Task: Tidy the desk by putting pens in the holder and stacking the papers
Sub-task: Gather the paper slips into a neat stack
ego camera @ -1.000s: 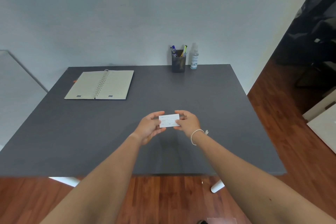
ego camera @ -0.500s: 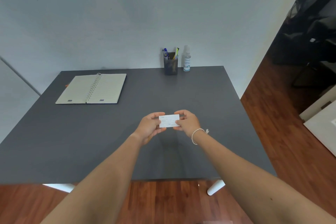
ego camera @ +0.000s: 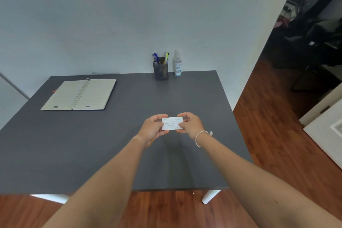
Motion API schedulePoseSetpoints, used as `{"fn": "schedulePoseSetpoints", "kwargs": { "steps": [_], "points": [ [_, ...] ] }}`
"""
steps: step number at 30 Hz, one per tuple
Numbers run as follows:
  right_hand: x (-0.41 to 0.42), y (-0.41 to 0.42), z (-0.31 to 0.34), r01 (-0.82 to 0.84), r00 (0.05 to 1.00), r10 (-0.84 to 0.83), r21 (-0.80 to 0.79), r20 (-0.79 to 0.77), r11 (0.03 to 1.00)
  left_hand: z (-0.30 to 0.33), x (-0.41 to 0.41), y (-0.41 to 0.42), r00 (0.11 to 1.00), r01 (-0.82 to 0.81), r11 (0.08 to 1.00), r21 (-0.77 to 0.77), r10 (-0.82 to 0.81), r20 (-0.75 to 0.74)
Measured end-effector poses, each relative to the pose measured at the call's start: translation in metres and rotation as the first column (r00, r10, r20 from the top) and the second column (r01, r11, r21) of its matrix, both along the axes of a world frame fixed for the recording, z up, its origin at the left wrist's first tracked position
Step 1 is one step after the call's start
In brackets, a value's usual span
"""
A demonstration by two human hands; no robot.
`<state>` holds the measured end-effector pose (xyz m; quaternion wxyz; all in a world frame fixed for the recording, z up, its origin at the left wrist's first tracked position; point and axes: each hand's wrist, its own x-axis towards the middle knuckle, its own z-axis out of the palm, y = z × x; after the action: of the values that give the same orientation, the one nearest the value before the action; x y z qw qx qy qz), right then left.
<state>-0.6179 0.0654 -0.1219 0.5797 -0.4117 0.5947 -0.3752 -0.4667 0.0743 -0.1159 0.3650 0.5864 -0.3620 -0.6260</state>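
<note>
A small white lined card [ego camera: 172, 123] is held above the middle of the grey desk [ego camera: 129, 135]. My left hand [ego camera: 152, 128] pinches its left edge and my right hand [ego camera: 190, 123] pinches its right edge. A dark pen holder [ego camera: 161, 70] stands at the desk's far edge with several pens [ego camera: 156, 59] upright in it, blue ones on the left and a yellow one on the right. An open spiral notebook [ego camera: 81, 94] lies flat at the far left of the desk.
A clear spray bottle [ego camera: 177, 65] stands just right of the pen holder, against the pale wall. Wooden floor [ego camera: 268, 116] runs along the desk's right side toward a dark doorway. A white desk leg [ego camera: 211, 196] shows below the near edge.
The view has shifted a little, so the notebook and holder sit further left in the picture. Both hands still hold the card in the same place.
</note>
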Motion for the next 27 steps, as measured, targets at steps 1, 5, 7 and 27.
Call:
{"fn": "schedulePoseSetpoints", "kwargs": {
  "steps": [1, 5, 7, 27],
  "points": [
    [-0.006, -0.001, 0.000, 0.007, 1.000, -0.007, 0.000, 0.001, 1.000, 0.000, -0.006, -0.002, 1.000, 0.004, 1.000, -0.001, -0.004, -0.001],
    [-0.029, -0.006, -0.003, 0.051, 0.999, -0.051, 0.010, 0.013, 0.999, 0.002, -0.029, -0.012, 0.999, 0.051, 0.999, 0.003, -0.051, 0.009],
    [-0.039, -0.010, -0.003, 0.074, 0.997, -0.075, 0.017, 0.016, 0.997, 0.001, -0.040, -0.020, 0.997, 0.075, 0.997, 0.005, -0.075, 0.015],
    [-0.144, -0.084, -0.041, 0.436, 0.897, -0.423, 0.104, -0.129, 0.894, -0.029, -0.159, -0.145, 0.917, 0.390, 0.918, 0.068, -0.394, 0.068]
  ]
}}
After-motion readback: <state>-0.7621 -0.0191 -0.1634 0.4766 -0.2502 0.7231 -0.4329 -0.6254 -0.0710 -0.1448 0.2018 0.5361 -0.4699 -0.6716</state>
